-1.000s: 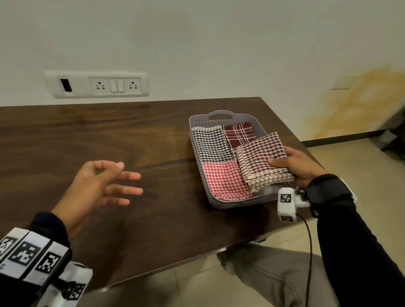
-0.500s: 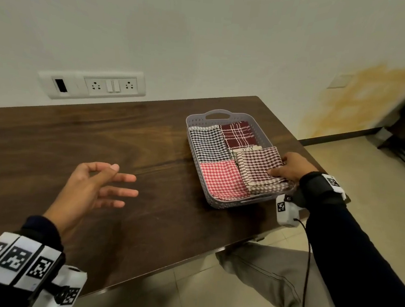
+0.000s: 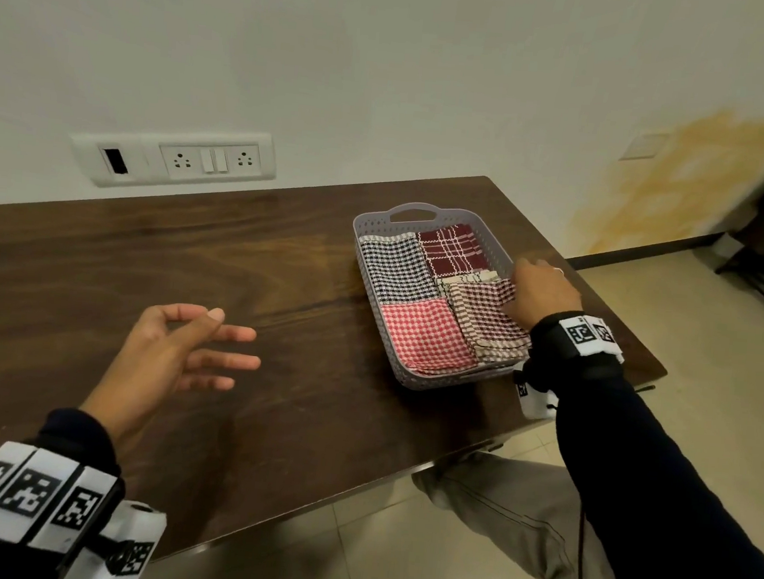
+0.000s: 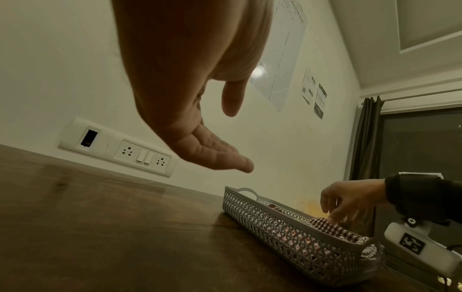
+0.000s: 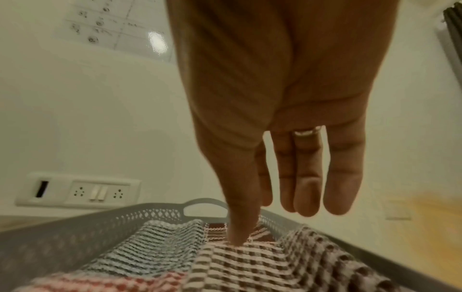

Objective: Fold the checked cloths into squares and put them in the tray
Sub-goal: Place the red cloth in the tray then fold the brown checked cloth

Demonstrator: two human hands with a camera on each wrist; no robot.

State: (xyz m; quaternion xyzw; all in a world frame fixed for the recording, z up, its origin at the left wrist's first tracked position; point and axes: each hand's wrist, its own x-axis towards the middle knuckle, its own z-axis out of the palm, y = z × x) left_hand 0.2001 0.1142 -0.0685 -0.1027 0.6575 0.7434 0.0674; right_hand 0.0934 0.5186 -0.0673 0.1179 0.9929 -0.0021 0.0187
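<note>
A grey perforated tray (image 3: 377,242) stands at the right of the wooden table (image 3: 142,259). Folded cloths lie in it: black-and-white checked (image 3: 396,267), maroon plaid (image 3: 451,247), red-and-white checked (image 3: 417,336) and brown-and-white checked (image 3: 484,316) at the near right. My right hand (image 3: 539,289) is over the brown cloth's far edge. In the right wrist view its thumb tip touches the brown cloth (image 5: 262,262), with the other fingers (image 5: 307,177) straight above it. My left hand (image 3: 190,346) hovers over the table left of the tray, fingers spread and empty.
A white socket panel (image 3: 174,160) sits on the wall behind the table. The tray lies close to the table's right edge and near corner. A strip of pale patterned cloth (image 3: 469,278) shows beside the brown one. My knee (image 3: 513,508) is below the table's front edge.
My right hand lowered the brown checked cloth into the tray's near right part, let go of it and slid to its far edge. My left hand barely moved.
</note>
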